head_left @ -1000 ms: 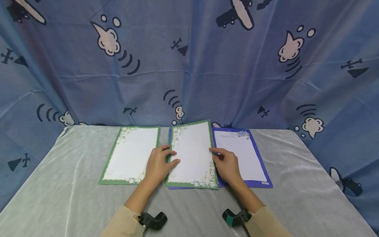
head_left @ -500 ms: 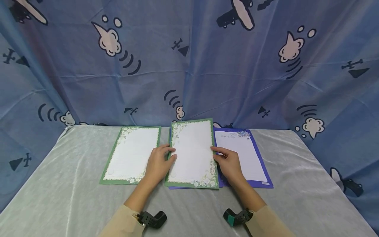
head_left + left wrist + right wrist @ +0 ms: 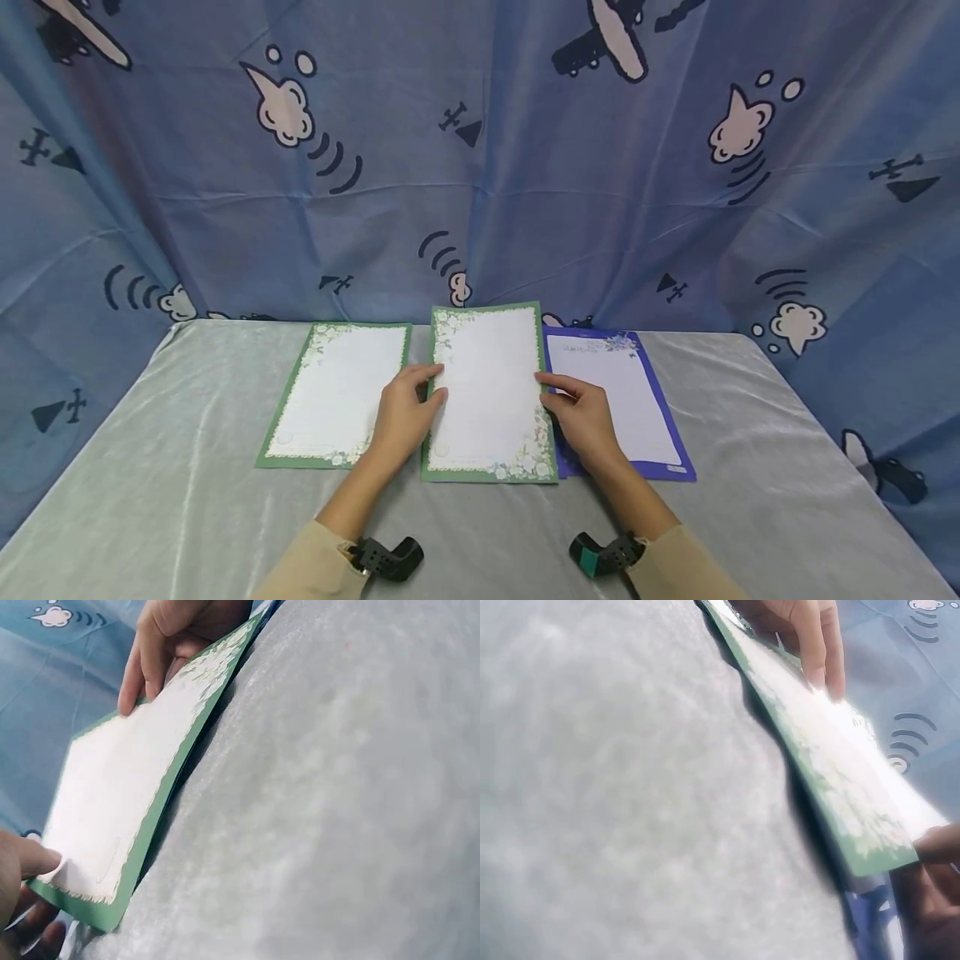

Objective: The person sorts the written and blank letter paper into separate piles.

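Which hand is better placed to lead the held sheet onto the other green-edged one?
Likely the left hand: it grips the left edge of the held sheet, nearer the other green sheet. The right hand grips the opposite edge, nearer the purple sheet.

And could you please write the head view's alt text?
Two hands hold a green-bordered sheet by its side edges over a grey cloth. Another green-bordered sheet lies left of it, a blue-bordered one right, with a patterned blue curtain behind.

I can read no words from here; the purple-bordered sheet (image 3: 617,408) bears a faint line of writing (image 3: 581,349) near its top and a tiny pale label (image 3: 676,468) at a bottom corner, both too small.
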### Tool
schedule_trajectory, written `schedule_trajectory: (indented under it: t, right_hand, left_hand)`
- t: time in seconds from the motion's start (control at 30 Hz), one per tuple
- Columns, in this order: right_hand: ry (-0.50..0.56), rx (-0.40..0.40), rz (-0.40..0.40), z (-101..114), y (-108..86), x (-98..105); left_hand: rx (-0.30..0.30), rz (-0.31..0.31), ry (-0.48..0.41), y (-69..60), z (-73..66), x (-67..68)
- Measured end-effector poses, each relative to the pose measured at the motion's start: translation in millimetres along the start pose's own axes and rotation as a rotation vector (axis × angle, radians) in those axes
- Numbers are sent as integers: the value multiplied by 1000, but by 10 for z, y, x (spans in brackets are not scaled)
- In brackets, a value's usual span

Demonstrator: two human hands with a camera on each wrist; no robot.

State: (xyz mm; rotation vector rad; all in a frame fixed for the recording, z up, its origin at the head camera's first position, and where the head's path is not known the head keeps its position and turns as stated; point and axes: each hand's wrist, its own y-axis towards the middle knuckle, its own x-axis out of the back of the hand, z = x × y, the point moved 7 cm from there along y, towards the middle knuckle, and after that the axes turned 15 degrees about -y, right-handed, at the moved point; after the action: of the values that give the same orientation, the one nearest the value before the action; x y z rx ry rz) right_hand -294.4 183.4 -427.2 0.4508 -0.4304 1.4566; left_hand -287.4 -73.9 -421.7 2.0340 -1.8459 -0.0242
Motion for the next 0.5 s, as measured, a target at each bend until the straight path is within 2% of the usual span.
schedule_trajectory:
  t: [0.2, 0.5]
  right_hand:
    - [-15, 17, 0, 31, -11, 11]
    - [-56, 50, 29, 147, -72, 33]
  left_hand:
    - [-1, -2, -17, 11, -44, 24]
    - [14, 31, -63, 32, -132, 77]
